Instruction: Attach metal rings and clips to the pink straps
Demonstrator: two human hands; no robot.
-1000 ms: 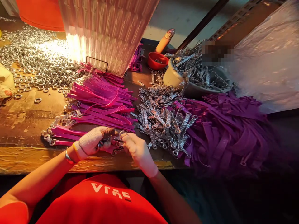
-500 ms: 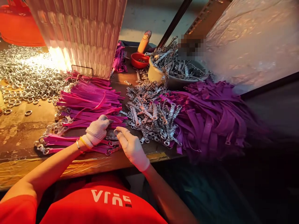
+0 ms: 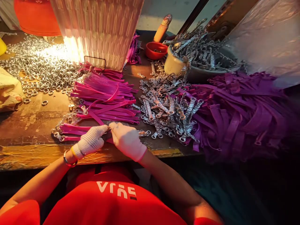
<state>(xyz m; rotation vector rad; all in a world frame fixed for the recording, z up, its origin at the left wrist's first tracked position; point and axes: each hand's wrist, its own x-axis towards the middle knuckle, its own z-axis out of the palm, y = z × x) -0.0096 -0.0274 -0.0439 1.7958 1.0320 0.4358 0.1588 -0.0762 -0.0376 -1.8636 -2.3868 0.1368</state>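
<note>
My left hand [image 3: 92,140], in a white knitted glove, is closed near the front edge of the bench. My right hand [image 3: 127,137], in a smooth whitish glove, is closed too, and its fingertips meet those of the left. Whatever the fingers grip is hidden between them. Beneath and left of the hands lies a small row of purple straps [image 3: 76,128], with metal rings [image 3: 57,135] at their left ends. Short silvery chain pieces [image 3: 143,133] stick out just right of my right hand. A larger bundle of purple straps [image 3: 105,90] lies beyond the hands.
A heap of metal rings [image 3: 53,75] covers the back left. Right of the hands are piled chain pieces [image 3: 168,112] and many purple straps [image 3: 234,115]. Behind stand a bucket [image 3: 173,64] of chains, a red bowl [image 3: 151,53] and a ridged clear panel [image 3: 98,31].
My right hand has moved left, relative to the straps, to meet my left hand. The metal ring seen in its fingers before is now hidden. The whole view has shifted.
</note>
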